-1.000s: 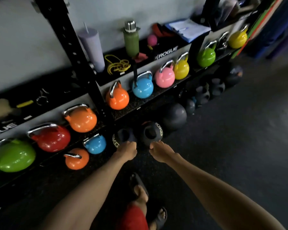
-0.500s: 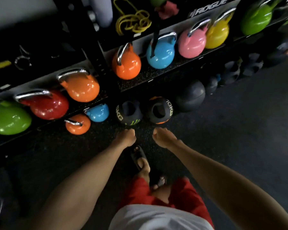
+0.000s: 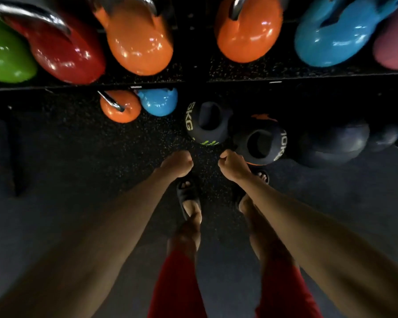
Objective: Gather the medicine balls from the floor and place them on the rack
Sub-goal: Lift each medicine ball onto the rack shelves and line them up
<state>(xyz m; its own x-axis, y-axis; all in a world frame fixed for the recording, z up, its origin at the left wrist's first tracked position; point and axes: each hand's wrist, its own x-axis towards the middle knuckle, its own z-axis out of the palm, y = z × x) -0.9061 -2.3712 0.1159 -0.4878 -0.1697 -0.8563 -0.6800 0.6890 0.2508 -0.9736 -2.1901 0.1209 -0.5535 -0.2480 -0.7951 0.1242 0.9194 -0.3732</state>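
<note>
Low in the centre of the frame, both arms reach down toward a black speckled floor mat (image 3: 78,145). The left hand (image 3: 177,164) is curled into a fist and holds nothing; it hangs just below a dark medicine ball marked 5KG (image 3: 205,125) and is clear of it. The right hand (image 3: 233,165) is also balled up and empty, its knuckles at the lower left edge of a second dark medicine ball marked 10KG (image 3: 260,143); whether it touches cannot be told. Both balls lie on the floor side by side, under the front edge of the rack shelf (image 3: 193,84). A plain dark ball (image 3: 333,143) sits to their right. A small orange kettlebell (image 3: 121,109) and a small blue kettlebell (image 3: 159,103) stand on the floor to the left. Across the top, the shelf carries large green (image 3: 5,53), red (image 3: 67,53), orange (image 3: 138,47) and blue (image 3: 331,40) kettlebells. Black sandals (image 3: 186,189) and red shorts (image 3: 177,283) show below.
</note>
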